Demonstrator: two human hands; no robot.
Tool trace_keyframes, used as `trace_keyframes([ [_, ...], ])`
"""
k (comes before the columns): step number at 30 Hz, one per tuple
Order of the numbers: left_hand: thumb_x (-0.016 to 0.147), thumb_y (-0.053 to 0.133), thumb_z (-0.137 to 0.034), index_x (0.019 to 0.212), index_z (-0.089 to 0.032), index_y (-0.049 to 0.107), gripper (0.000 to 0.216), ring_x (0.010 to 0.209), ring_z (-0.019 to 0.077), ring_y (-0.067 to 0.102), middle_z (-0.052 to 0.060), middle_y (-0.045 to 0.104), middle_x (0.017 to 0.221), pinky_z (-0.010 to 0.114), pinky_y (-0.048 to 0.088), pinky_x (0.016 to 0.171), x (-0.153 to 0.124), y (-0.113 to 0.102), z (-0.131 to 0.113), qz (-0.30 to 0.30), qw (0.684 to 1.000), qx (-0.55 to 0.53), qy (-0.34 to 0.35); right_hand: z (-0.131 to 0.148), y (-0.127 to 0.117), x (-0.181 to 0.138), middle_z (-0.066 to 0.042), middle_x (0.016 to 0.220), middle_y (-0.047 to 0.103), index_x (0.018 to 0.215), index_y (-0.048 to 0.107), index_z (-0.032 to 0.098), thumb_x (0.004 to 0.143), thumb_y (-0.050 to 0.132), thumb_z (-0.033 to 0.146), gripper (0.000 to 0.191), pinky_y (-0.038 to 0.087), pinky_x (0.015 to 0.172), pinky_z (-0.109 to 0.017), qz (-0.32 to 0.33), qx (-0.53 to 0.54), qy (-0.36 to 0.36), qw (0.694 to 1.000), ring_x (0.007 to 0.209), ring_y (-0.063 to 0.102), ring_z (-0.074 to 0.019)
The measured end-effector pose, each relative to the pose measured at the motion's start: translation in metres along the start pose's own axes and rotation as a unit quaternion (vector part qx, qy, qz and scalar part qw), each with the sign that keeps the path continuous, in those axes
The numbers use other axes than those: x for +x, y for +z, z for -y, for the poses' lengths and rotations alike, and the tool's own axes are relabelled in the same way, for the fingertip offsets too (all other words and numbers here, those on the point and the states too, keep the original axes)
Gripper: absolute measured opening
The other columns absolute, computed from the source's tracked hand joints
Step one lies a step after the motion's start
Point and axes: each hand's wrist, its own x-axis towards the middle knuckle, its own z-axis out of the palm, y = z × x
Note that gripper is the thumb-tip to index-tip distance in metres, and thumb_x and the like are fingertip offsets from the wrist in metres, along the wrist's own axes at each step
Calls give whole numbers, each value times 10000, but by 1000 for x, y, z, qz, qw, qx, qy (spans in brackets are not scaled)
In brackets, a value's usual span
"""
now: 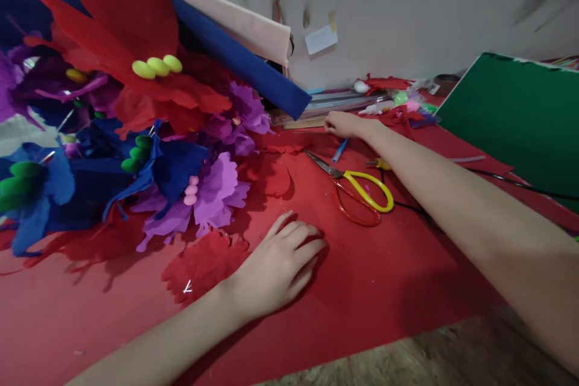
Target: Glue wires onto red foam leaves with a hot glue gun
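My left hand [275,268] lies flat on the red felt sheet [384,289], fingers stretched out, holding nothing, just right of a cut red felt petal [201,265]. My right hand [346,125] reaches far back toward the wall, fingers curled down near a pile of sticks and strips [316,111]; whether it grips anything is hidden. Yellow-handled scissors [357,190] lie between the two arms, blades toward the back left. A blue pen [340,149] lies just below the right hand.
A big bunch of red, blue and purple felt flowers [136,132] fills the left. Rolled blue and cream felt [253,60] leans over it. A green sheet [515,114] stands at right. A black cord [520,182] runs under the right arm. Scraps lie by the wall.
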Motion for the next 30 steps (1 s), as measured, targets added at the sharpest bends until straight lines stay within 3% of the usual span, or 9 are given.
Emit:
trace_keyframes([
  [5,851,397,-122,1049,-178,531,245,982,175,509,67,564,1056,433,287,1007,0,-1,2,1,999,-31,11,-3,-16,-12,-149,1026,584,1048,537,81,840,428,229,277,419,831,-390,-116,3,38,993,980,535,-221],
  [8,836,403,-101,1060,-184,536,274,1007,176,501,66,555,1075,434,274,1018,0,-1,3,3,999,-39,11,-11,-30,-25,-147,1036,593,1114,507,90,826,364,157,329,408,833,-358,-175,21,42,983,983,539,-223],
  [15,845,378,-89,1089,-183,546,311,1036,185,499,81,549,1110,454,254,1028,-1,-6,4,30,999,-35,19,-17,-54,-69,-98,944,628,950,606,148,777,402,174,269,416,797,-335,-234,51,34,970,871,564,-202],
  [18,844,389,-78,1092,-184,555,317,1071,181,491,75,549,1131,449,244,1034,-3,-13,6,58,997,-47,24,0,-60,-104,-54,871,633,851,611,190,777,441,205,186,424,760,-337,-278,97,-23,955,805,567,-184],
  [22,831,411,-50,1051,-208,580,319,1123,162,477,50,557,1161,464,188,1058,-3,-22,12,102,991,-88,22,40,-58,-166,-28,838,625,788,596,207,812,456,255,150,416,756,-300,-308,137,-161,927,805,552,-147],
  [27,823,430,-44,1003,-214,591,295,1132,134,476,39,562,1172,443,156,1072,-2,-24,18,117,984,-133,37,87,-25,-224,-18,842,637,810,602,174,860,395,195,214,413,748,-251,-217,143,-317,912,793,557,-108],
  [30,812,401,-8,1020,-214,580,343,1170,136,442,38,551,1193,461,124,1074,-3,-24,17,131,981,-134,51,101,-3,-234,-19,845,651,825,620,169,860,345,123,280,419,747,-258,-203,122,-338,911,772,571,-108],
])
